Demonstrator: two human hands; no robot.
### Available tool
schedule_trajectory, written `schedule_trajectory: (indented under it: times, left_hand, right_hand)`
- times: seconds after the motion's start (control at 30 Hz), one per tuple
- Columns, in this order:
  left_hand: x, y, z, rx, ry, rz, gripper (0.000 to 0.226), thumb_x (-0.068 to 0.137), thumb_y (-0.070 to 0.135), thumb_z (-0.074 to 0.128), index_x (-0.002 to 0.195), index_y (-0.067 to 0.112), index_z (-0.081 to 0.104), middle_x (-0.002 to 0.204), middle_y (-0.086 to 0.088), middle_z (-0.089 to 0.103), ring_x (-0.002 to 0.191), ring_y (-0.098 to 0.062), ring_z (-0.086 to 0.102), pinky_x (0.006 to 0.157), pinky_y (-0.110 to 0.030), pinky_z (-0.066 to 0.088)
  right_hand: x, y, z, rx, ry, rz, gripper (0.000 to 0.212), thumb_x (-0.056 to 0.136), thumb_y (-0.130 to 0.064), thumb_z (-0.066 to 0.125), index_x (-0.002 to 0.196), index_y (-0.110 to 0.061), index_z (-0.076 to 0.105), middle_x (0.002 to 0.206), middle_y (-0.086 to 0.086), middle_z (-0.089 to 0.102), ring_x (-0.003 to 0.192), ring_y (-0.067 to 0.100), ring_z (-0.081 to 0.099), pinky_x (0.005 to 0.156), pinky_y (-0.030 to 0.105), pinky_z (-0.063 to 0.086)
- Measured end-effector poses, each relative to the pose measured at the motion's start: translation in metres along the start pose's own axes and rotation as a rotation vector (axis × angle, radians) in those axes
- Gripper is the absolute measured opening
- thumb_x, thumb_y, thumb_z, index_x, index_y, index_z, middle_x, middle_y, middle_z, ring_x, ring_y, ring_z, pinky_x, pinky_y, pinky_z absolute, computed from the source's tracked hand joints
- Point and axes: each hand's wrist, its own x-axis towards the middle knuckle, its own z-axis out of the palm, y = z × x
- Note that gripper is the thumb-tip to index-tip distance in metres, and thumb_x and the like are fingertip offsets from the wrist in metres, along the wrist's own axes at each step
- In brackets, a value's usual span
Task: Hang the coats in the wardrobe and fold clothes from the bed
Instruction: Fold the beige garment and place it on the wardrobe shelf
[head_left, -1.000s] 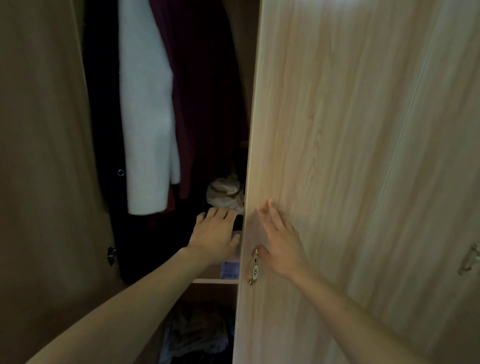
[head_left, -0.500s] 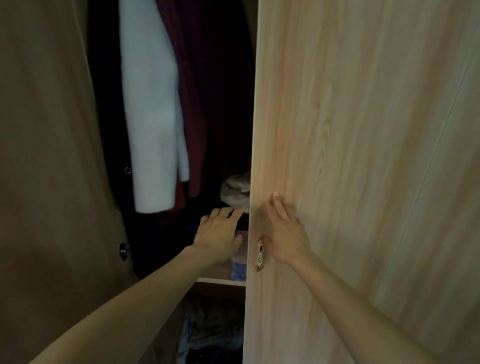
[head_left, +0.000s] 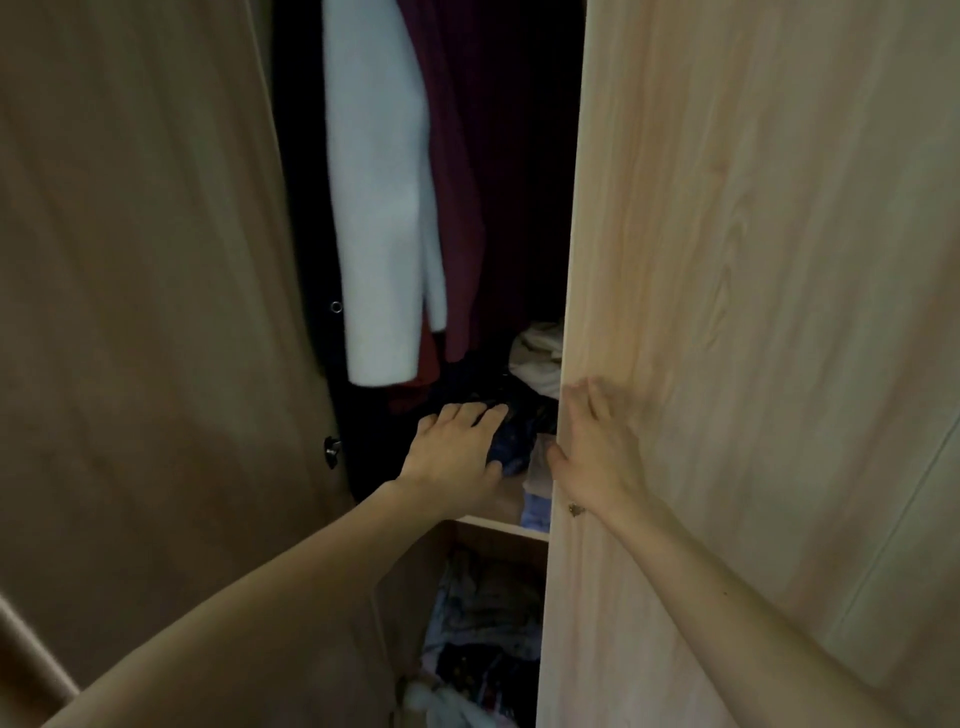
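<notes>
My left hand (head_left: 452, 452) lays its fingers (head_left: 478, 415) close together on the dark folded clothes (head_left: 511, 447), probably pressing the stack onto the shelf (head_left: 498, 526). My right hand (head_left: 597, 447) spreads its fingers (head_left: 587, 405) flat on the door (head_left: 753, 312) to steady it. The white coat (head_left: 384, 208) and maroon coat (head_left: 462, 218) hang above the left fingertips. The door hides everything right of those fingertips; hangers are cut off.

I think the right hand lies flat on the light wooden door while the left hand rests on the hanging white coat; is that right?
Not quite: in the head view the left hand rests on the dark clothes on the shelf, below the white coat. The right hand does lie flat on the light wooden door.
</notes>
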Motion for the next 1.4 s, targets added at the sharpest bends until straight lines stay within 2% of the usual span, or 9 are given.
schedule_trajectory:
  times: [0.13,0.4,0.67,0.77,0.87,1.07,1.2,1.3,1.4]
  left_hand:
    - [-0.030,-0.020,-0.014,0.016,0.035,-0.042,0.069,0.091,0.040,0.052,0.152,0.026,0.022,0.153,0.000,0.033,0.140,-0.024,0.029,0.113,-0.045,0.029]
    - [-0.104,-0.096,-0.064,0.082,0.106,-0.198,0.068,0.088,0.041,0.053,0.149,0.024,0.029,0.151,0.000,0.038,0.136,-0.026,0.035,0.104,-0.047,0.035]
    - [-0.181,-0.155,-0.112,0.174,0.218,-0.301,0.045,0.084,0.041,0.050,0.124,0.021,0.049,0.123,0.000,0.054,0.113,-0.027,0.049,0.093,-0.043,0.043]
    - [-0.209,-0.176,-0.127,0.251,0.342,-0.310,0.043,0.081,0.036,0.052,0.120,0.019,0.056,0.119,-0.002,0.058,0.112,-0.028,0.050,0.096,-0.042,0.039]
    - [-0.230,-0.195,-0.137,0.325,0.455,-0.326,0.040,0.079,0.032,0.057,0.115,0.015,0.061,0.123,-0.004,0.059,0.126,-0.029,0.045,0.107,-0.045,0.032]
    - [-0.256,-0.209,-0.146,0.247,0.515,-0.325,0.050,0.077,0.022,0.066,0.126,0.015,0.056,0.150,-0.010,0.035,0.144,-0.028,0.022,0.108,-0.048,0.037]
    - [-0.262,-0.211,-0.151,0.016,0.560,-0.354,0.055,0.080,0.015,0.059,0.133,0.022,0.046,0.162,-0.008,0.007,0.146,-0.035,0.016,0.082,-0.041,0.053]
    - [-0.260,-0.215,-0.149,-0.051,0.555,-0.356,0.056,0.081,0.011,0.058,0.135,0.012,0.042,0.161,-0.020,0.002,0.142,-0.044,0.025,0.097,-0.048,0.045]
    - [-0.257,-0.215,-0.147,-0.093,0.586,-0.363,0.061,0.083,0.015,0.061,0.140,0.012,0.036,0.160,-0.020,0.004,0.135,-0.046,0.034,0.101,-0.051,0.041]
  right_hand:
    - [-0.004,-0.035,0.015,0.056,-0.049,-0.083,0.074,0.091,-0.037,0.059,0.152,-0.017,0.024,0.158,0.008,0.024,0.144,0.026,0.026,0.111,0.041,0.035]
    - [-0.012,-0.129,0.033,0.153,-0.170,-0.163,0.070,0.094,-0.038,0.056,0.153,-0.021,0.022,0.162,0.007,0.016,0.148,0.029,0.014,0.115,0.045,0.026]
    - [-0.028,-0.223,0.045,0.250,-0.223,-0.276,0.067,0.097,-0.039,0.053,0.153,-0.021,0.022,0.162,0.007,0.015,0.148,0.027,0.015,0.118,0.042,0.020]
    - [-0.034,-0.251,0.048,0.259,-0.243,-0.310,0.065,0.097,-0.039,0.052,0.153,-0.023,0.022,0.162,0.005,0.015,0.147,0.027,0.016,0.118,0.043,0.021]
    - [-0.041,-0.278,0.050,0.300,-0.222,-0.354,0.065,0.096,-0.039,0.054,0.151,-0.023,0.026,0.160,0.003,0.021,0.146,0.024,0.019,0.117,0.041,0.023]
    - [-0.055,-0.313,0.053,0.311,-0.192,-0.396,0.065,0.094,-0.041,0.055,0.151,-0.024,0.028,0.158,0.002,0.027,0.146,0.022,0.022,0.118,0.041,0.025]
    - [-0.061,-0.319,0.050,0.313,-0.171,-0.420,0.065,0.094,-0.041,0.054,0.151,-0.025,0.027,0.158,0.001,0.027,0.146,0.020,0.021,0.118,0.039,0.024]
    - [-0.064,-0.315,0.047,0.304,-0.156,-0.423,0.064,0.094,-0.040,0.056,0.150,-0.026,0.029,0.158,0.001,0.026,0.146,0.021,0.022,0.118,0.043,0.026]
    - [-0.066,-0.305,0.046,0.267,-0.160,-0.400,0.063,0.094,-0.037,0.057,0.150,-0.025,0.030,0.159,0.004,0.023,0.146,0.023,0.022,0.118,0.042,0.025]
